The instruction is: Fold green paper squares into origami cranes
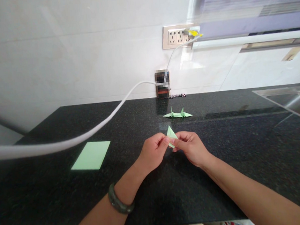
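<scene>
Between my two hands is a small piece of folded green paper point(170, 131), its pointed tip facing away from me. My left hand point(154, 150) pinches its left edge between thumb and fingers. On the other side my right hand point(191, 146) grips the lower right edge, the thumb lying across the front. Part of the paper is hidden under the fingers. Just beyond the hands, folded green paper cranes point(178, 115) sit on the dark countertop point(129, 121). To the left lies a stack of flat green paper point(91, 156).
A white cable point(108, 118) arcs across the left side to a pixelated upright object point(162, 84) against the wall. Beside it lies a beaded strand point(178, 96). A wall socket point(176, 36) is above, and a metal sink point(293, 101) is set in at the right.
</scene>
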`<action>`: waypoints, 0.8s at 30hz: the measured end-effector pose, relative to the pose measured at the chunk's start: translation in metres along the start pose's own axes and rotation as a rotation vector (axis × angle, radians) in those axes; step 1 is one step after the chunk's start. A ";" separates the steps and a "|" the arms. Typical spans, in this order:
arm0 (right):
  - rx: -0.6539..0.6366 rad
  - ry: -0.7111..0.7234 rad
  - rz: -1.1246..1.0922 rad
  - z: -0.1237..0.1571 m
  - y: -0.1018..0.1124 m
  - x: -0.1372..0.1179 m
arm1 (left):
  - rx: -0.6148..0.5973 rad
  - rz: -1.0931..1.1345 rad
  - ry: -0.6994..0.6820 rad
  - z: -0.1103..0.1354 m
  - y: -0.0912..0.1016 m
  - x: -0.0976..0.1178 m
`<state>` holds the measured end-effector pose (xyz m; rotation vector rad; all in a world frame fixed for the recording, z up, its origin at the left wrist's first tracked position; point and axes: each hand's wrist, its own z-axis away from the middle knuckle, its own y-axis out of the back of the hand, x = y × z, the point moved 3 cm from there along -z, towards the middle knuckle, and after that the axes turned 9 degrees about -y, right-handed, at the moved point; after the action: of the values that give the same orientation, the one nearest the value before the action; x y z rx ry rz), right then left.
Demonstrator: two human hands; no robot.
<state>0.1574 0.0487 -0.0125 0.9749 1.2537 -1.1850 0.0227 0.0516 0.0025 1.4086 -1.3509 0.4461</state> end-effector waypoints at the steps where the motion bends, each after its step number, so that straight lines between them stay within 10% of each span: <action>1: -0.001 0.002 0.016 0.000 0.001 0.000 | 0.017 0.071 0.008 -0.001 -0.001 -0.001; 6: -0.058 -0.033 0.106 0.002 -0.003 0.002 | 0.089 0.373 0.064 -0.004 0.000 -0.005; 24: -0.244 -0.110 0.246 0.003 0.000 -0.002 | 0.095 0.382 0.141 -0.006 0.006 -0.008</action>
<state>0.1583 0.0465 -0.0100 0.8433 1.1246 -0.8611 0.0179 0.0618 0.0008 1.1687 -1.5012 0.8548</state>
